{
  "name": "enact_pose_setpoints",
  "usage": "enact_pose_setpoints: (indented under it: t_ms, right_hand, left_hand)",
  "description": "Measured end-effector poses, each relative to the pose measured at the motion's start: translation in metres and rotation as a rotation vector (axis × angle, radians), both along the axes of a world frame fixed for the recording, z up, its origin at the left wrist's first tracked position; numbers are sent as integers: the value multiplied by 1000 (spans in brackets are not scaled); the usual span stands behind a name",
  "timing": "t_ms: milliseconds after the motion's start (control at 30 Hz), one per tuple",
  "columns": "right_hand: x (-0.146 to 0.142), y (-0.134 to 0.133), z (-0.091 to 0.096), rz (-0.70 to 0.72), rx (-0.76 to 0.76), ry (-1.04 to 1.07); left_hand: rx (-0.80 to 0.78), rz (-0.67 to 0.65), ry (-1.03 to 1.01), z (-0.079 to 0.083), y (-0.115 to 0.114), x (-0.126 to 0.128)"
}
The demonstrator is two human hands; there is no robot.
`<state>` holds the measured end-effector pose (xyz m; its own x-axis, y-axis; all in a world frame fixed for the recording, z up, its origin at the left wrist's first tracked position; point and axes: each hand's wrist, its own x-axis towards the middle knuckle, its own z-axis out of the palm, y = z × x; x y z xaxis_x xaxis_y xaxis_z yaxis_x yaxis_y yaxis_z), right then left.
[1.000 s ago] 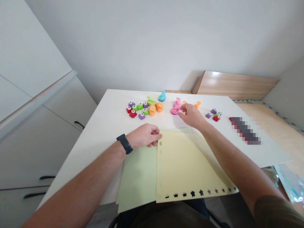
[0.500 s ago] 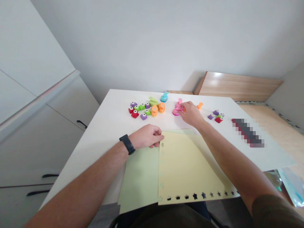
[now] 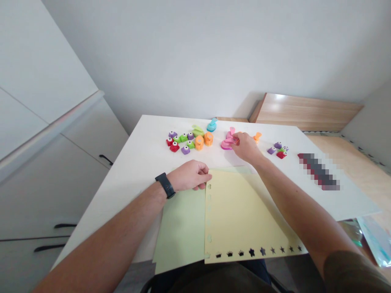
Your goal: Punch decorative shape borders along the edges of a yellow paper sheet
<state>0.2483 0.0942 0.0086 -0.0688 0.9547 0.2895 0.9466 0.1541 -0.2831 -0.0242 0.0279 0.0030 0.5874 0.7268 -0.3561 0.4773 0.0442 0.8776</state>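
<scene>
My left hand (image 3: 192,176), with a dark watch (image 3: 165,185) on its wrist, pinches the top left corner of a pale yellow paper (image 3: 241,207). Heart-like, crown, flower and star cutouts run along the paper's left and bottom edges. Pale green paper (image 3: 180,232) lies beneath it. Farther back, my right hand (image 3: 246,146) closes its fingers on the lever end of a pink craft punch (image 3: 227,144), which rests on the table. A second pink punch (image 3: 232,131) stands just behind. Part of an orange punch (image 3: 257,136) shows beyond the hand.
Several small red, green and purple punches (image 3: 174,147) sit at left on the white table (image 3: 131,162), beside two orange punches (image 3: 208,138), a green one (image 3: 198,130) and a blue one (image 3: 211,125). Another small group (image 3: 281,154) and a blurred dark object (image 3: 319,171) lie at right.
The front pink punch has shifted slightly left, and my right fingers have closed on its lever end. My left hand stays at the yellow paper's corner.
</scene>
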Motion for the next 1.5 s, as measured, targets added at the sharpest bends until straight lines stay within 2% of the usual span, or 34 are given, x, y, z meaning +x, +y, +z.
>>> enact_pose_setpoints:
  t_ms: [200,667,867,1100,1267,1500]
  right_hand:
    - [0,1,-3,-60,-61,132]
    - [0,-5,-9,22,-120,413]
    - [-8,-19,8,93,-182,509]
    - [-10,-38,28,270,-183,434]
    - [-11,-50,41,446,-339,346]
    - [-14,-59,47,490,-407,317]
  left_hand:
    - [6,0,-7,2,0,1]
    - [4,-2,-16,-3,2,1]
    - [-3,3,-11,3,1,1]
    - [-42,25,-4,7,0,3]
    - [-48,27,3,7,-1,3]
    - [-41,18,2,7,-1,3]
